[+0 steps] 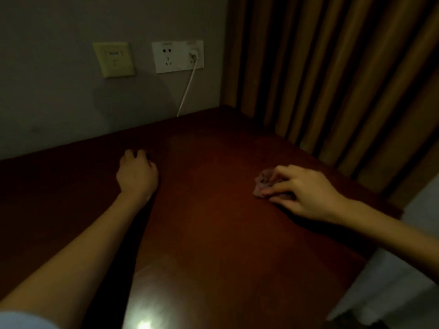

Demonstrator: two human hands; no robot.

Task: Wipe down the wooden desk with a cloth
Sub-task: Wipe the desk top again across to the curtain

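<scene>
Largely hidden under the right hand (306, 191) (only a crumpled edge showing): cloth (262, 184); cut off by the bottom edge: desk (213, 233).

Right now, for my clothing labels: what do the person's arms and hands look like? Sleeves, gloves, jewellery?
The left hand and right hand are bare: no gloves, rings or watch visible in the dim light. Both forearms are uncovered. A pale bluish sleeve edge shows at the left arm's upper end.

Nothing legible anywhere in that shot. The white socket plate (177, 57) carried faint marks along its top edge, too blurred to read, and the yellowed switch plate (114, 59) just beside it showed no readable lettering either.
</scene>
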